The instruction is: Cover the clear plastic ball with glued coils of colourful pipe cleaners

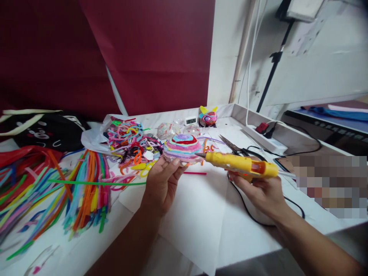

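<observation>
While in right hand (258, 191), glue gun (241, 164) at dome (183, 147).

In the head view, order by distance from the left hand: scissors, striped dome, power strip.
1. striped dome, held by the left hand.
2. scissors, right of it, behind the glue gun.
3. power strip, far right, by the wall.

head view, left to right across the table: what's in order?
pipe cleaners → left hand → striped ball that it holds → glue gun, gripped by the right hand.
</observation>
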Available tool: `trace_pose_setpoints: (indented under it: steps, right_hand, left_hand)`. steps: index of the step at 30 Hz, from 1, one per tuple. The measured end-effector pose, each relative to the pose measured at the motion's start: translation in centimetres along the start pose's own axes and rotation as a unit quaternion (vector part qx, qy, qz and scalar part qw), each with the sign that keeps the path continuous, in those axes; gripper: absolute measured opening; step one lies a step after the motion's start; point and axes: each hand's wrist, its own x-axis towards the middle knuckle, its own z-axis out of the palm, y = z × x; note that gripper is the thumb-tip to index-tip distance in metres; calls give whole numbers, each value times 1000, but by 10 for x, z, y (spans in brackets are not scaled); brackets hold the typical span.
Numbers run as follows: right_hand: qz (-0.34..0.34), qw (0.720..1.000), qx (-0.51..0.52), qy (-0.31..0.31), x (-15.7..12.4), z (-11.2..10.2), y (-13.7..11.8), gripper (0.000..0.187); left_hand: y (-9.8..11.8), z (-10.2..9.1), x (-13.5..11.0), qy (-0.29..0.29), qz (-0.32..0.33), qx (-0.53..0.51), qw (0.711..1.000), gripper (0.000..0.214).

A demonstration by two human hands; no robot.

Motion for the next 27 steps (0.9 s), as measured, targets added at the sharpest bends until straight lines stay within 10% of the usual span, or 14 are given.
trace_pose_setpoints:
  steps: [11, 27]
  right_hand:
    - [234, 957, 159, -67, 6, 0, -2, 21]
    - [288, 913, 278, -80, 9, 10, -8, 25]
  left_hand:
    - [-8, 5, -9, -20, -53, -10, 998, 14]
    - [-14, 5, -10, 0, -71, -13, 997, 8]
